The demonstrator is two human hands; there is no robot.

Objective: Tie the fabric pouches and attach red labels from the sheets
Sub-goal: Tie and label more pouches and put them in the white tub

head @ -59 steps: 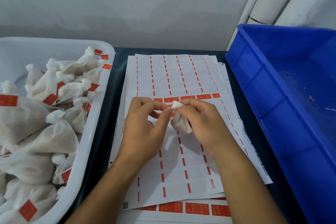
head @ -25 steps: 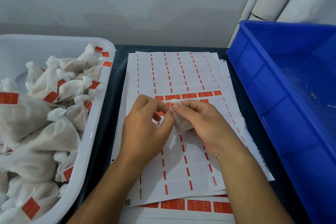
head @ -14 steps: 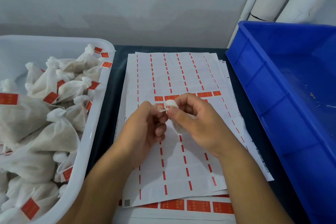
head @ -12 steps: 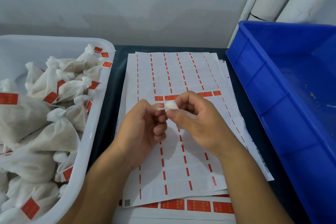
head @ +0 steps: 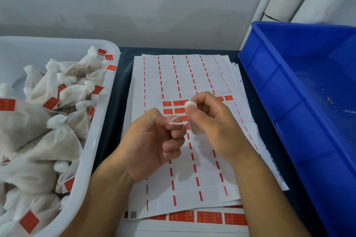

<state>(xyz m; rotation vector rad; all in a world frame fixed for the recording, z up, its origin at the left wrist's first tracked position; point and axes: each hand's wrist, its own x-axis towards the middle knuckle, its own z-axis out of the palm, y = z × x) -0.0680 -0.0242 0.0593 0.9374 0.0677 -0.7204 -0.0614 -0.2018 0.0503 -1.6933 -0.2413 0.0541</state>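
The right hand (head: 212,121) is covering most of a small fabric pouch (head: 195,131), leaving only its gathered top and a strip of its side showing. The frame's left edge is cutting off the white tub (head: 96,140), and the right edge is cutting off the blue bin (head: 289,102). Printing on the red labels (head: 173,104) is appearing too small to read.

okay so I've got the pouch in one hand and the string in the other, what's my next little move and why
Probably draw the string further left with the left hand to cinch the neck: the right hand pinches the pouch just below its bunched top, and no red label is on it yet.
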